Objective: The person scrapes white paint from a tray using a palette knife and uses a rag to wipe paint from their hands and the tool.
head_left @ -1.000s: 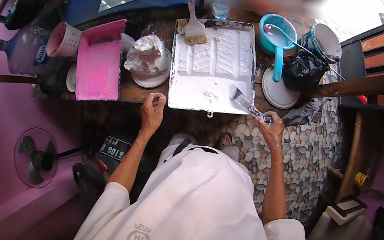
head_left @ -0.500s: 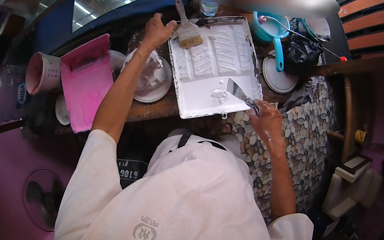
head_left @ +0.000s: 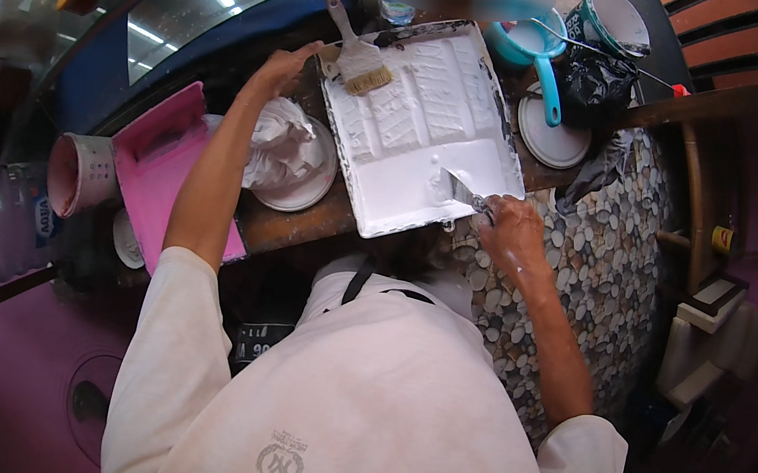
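A white paint tray point(head_left: 432, 160) with a ribbed slope lies before me, coated in thick white paint. In its smooth lower part the blade of a putty knife point(head_left: 455, 187) touches the paint. My right hand point(head_left: 512, 231) is closed around the knife's handle at the near right edge. My left hand point(head_left: 278, 71) is at the tray's far left corner, its fingers apparently gripping the edge there; the fingertips are partly hidden. A wide paintbrush point(head_left: 358, 61), white with paint and with tan bristles, rests across that corner, its handle pointing away from me.
Left of the tray, a crumpled white plastic bag point(head_left: 284, 143) sits on a round lid point(head_left: 307, 186), beside a pink paint tray point(head_left: 156, 161). Beyond are a turquoise dipper point(head_left: 546, 86), a bucket point(head_left: 620, 21) and a black bag point(head_left: 597, 85). Another lid point(head_left: 553, 143) lies right.
The putty knife has turned and shifted left in the lower part, and the lump of paint there is more spread out. My left hand has drawn in against the tray's corner.
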Motion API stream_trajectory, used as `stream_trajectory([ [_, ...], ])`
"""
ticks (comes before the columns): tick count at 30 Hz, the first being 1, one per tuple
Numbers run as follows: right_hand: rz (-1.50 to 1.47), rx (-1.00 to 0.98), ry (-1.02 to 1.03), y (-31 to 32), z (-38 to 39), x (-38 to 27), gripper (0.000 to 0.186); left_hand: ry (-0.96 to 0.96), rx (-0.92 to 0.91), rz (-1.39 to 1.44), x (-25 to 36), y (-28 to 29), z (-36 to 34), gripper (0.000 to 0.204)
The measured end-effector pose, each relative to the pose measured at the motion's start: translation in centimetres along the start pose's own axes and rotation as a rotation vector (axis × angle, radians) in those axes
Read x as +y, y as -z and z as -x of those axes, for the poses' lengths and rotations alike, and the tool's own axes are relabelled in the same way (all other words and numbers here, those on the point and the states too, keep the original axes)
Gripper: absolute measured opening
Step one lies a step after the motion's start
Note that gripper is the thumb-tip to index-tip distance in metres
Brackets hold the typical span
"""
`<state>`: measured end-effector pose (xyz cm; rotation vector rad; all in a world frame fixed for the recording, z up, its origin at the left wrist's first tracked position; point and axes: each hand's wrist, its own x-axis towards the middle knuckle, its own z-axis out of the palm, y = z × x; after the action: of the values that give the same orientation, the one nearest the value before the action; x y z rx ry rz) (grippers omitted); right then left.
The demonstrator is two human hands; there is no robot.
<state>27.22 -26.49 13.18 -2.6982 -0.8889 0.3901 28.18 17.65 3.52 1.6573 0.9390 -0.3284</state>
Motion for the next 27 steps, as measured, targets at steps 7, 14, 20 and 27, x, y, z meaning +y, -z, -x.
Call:
stream_trajectory([
  [7,-0.005,0.093,-0.148,-0.4,0.8,-2.6,0.019,0.031,-0.215,0.199,-0.4,-0.3,-2.3,0.100],
  [14,0.070,0.158,-0.192,-1.9,0.6,-4.2,0.015,0.099,-0.246,0.214,0.2,0.0,-2.8,0.104],
  [20,0.077,0.193,-0.148,-2.0,0.4,-4.8,0.013,0.215,-0.313,0.346,-0.5,-0.2,-1.9,0.113],
  [27,0.074,0.185,-0.153,-2.0,-0.4,-4.5,0.015,0.168,-0.274,0.203,1.2,0.5,0.2,0.107],
])
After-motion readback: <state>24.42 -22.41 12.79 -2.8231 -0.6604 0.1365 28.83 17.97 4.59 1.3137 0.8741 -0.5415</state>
